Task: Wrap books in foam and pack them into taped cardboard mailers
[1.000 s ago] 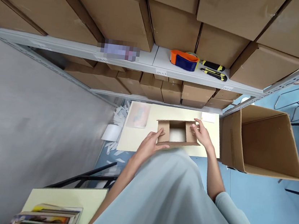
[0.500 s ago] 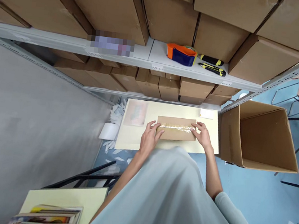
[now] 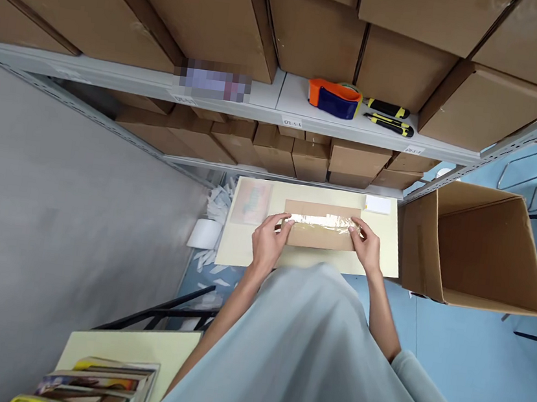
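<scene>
A flat cardboard box [image 3: 320,238] lies in front of me over the cream table [image 3: 238,249], a shiny strip of clear tape [image 3: 319,221] running along its length. At its left end, my left hand [image 3: 268,239] is closed, thumb and fingers pinching the edge where the tape ends. My right hand [image 3: 367,246] grips the opposite end the same way. Whether the box touches the tabletop or is slightly raised, I cannot tell.
A metal shelf [image 3: 260,112] full of cardboard boxes crosses above the table, holding an orange-and-blue tape dispenser [image 3: 334,99] and yellow-black utility knives [image 3: 388,108]. Right of the table is a large open carton [image 3: 419,245]. Magazines [image 3: 99,386] lie on another table, lower left.
Both hands have closed more firmly on the box's ends. The box looks slightly larger and sits a little farther up in the view. The whole scene has shifted slightly right.
</scene>
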Demonstrator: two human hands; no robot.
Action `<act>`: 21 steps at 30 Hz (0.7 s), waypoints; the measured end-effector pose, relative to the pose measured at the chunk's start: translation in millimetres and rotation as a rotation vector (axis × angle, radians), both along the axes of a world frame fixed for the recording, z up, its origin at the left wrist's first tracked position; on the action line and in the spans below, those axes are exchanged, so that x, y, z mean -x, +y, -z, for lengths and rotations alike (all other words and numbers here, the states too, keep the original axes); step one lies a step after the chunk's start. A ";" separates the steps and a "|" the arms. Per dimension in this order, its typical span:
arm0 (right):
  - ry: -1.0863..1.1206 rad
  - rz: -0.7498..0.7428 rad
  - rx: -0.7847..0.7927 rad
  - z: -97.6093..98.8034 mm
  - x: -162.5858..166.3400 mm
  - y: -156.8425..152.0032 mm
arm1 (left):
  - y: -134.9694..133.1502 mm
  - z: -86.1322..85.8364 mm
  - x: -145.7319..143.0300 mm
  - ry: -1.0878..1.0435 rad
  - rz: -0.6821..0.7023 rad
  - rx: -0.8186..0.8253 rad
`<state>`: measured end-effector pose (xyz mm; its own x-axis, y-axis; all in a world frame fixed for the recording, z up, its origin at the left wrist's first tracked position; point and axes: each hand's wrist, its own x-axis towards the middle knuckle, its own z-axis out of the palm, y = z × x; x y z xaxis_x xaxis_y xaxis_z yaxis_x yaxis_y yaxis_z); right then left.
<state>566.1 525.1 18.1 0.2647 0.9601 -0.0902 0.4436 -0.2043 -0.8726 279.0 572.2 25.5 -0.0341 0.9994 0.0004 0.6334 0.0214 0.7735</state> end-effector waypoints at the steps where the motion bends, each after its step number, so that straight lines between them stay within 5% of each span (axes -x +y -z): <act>1: 0.003 0.002 -0.009 -2.4 3.2 1.8 | 1.9 -2.9 2.5 0.004 -0.011 -0.008; 4: 0.001 -0.009 -0.017 -0.8 13.7 9.0 | 10.7 -2.5 9.2 0.024 -0.032 -0.014; 11: -0.144 -0.076 0.042 25.3 26.5 16.4 | 19.1 27.2 18.5 0.073 0.002 0.086; 21: -0.413 -0.052 0.109 38.9 41.4 60.9 | 52.2 52.3 -11.5 0.159 -0.099 0.085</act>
